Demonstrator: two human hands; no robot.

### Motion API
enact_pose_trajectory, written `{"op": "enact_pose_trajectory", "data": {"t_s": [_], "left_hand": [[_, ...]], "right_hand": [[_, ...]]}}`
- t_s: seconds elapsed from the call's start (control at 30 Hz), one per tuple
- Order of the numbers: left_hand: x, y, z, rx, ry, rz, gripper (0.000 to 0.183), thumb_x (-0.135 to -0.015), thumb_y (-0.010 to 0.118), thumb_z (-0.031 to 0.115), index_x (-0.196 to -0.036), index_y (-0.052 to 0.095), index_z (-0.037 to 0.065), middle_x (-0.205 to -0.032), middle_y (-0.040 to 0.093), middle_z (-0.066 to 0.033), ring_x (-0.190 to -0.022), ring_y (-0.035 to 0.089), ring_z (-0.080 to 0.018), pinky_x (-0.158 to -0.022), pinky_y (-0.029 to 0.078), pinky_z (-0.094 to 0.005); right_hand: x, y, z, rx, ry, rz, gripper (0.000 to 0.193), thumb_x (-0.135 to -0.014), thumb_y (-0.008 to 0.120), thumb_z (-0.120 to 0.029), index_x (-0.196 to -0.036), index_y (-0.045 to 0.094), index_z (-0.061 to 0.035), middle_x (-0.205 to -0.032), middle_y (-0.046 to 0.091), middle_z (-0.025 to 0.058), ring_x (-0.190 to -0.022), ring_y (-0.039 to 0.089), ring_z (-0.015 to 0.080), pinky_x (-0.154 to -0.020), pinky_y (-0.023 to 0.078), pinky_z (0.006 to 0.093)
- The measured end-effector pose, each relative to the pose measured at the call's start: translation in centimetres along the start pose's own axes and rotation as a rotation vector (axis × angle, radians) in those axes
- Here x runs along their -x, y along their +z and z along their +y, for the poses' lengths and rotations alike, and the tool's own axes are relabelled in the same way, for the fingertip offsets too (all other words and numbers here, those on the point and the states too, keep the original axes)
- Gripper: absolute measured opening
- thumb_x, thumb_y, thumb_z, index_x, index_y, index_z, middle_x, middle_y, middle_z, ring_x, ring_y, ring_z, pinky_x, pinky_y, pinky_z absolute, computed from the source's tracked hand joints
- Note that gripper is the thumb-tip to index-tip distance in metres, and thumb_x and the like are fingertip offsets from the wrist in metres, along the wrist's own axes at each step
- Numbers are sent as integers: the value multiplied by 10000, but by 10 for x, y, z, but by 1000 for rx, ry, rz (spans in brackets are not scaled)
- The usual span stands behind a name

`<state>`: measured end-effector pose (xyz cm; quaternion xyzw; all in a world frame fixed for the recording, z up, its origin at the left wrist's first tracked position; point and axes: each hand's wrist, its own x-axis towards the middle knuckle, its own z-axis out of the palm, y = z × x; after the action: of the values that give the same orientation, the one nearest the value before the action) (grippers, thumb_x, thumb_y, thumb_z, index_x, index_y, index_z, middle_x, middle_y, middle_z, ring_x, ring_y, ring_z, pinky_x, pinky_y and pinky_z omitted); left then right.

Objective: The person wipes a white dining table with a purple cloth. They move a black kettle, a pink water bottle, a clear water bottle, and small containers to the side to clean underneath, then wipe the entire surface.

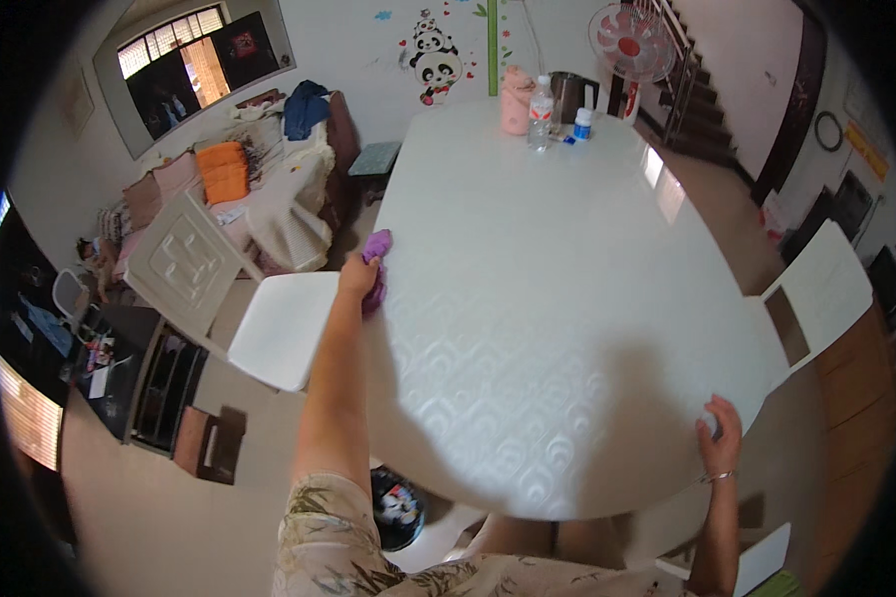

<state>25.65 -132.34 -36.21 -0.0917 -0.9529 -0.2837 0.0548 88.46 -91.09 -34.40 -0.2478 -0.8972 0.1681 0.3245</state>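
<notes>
My left hand (356, 273) is closed on a purple cloth (377, 244) at the left edge of a long white table (528, 259). The cloth lies bunched on the rim, part of it showing past the fingers and part below them. On the near right edge of the table rests my right hand (724, 438), its fingers curled. A small whitish patch (709, 423) shows between thumb and fingers; what it is I cannot make out. A bracelet circles the right wrist.
At the table's far end stand a pink container (515, 101), a clear bottle (540, 117), a dark kettle (570, 98) and a small white-and-blue bottle (582, 124). White chairs (287, 328) flank both sides. A fan (629, 46) stands behind; a black bin (398, 512) sits below the near edge.
</notes>
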Motion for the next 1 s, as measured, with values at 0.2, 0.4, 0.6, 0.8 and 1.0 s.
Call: {"op": "enact_pose_trajectory", "data": {"t_s": [0.2,0.4,0.6,0.8,1.0], "left_hand": [[104,-27,-42,253,-20,-48,418,-882,637,343,-1022,645,-51,-939,675,-257,-916,645,-401,-836,483,-449],[222,-71,-23,193,-91,-75,464,-918,559,374,-1173,577,-14,-1117,632,-264,-1016,611,-418,-895,462,-467],[288,-62,20,-385,208,327,499,-908,495,376,-1293,523,61,-1309,537,-189,-1208,507,-378,-1022,365,-513],[298,-29,91,-190,368,-1,564,-891,495,363,-1363,481,53,-1419,471,-178,-1297,437,-367,-1096,285,-530],[370,-27,151,-63,845,-138,529,-847,587,317,-1316,541,75,-1365,511,-191,-1249,482,-369,-1052,352,-503]], "right_hand": [[0,-1,-2,-144,26,-49,286,-771,663,23,-1054,629,-7,-1239,607,182,-1175,554,332,-1005,435,408],[2,-9,9,-106,-8,-85,267,-813,636,5,-1079,616,8,-1267,578,198,-1174,554,318,-1000,438,402],[0,-10,-5,-57,-51,-101,270,-840,640,-60,-1103,618,-3,-1262,589,180,-1171,548,336,-994,433,425],[1,0,11,3,-132,-58,280,-841,644,-115,-1102,633,-14,-1256,600,174,-1175,537,358,-1023,392,453],[3,-9,15,-4,-128,-72,282,-849,634,-143,-1095,639,-5,-1245,606,179,-1166,540,363,-1030,385,461]]}}
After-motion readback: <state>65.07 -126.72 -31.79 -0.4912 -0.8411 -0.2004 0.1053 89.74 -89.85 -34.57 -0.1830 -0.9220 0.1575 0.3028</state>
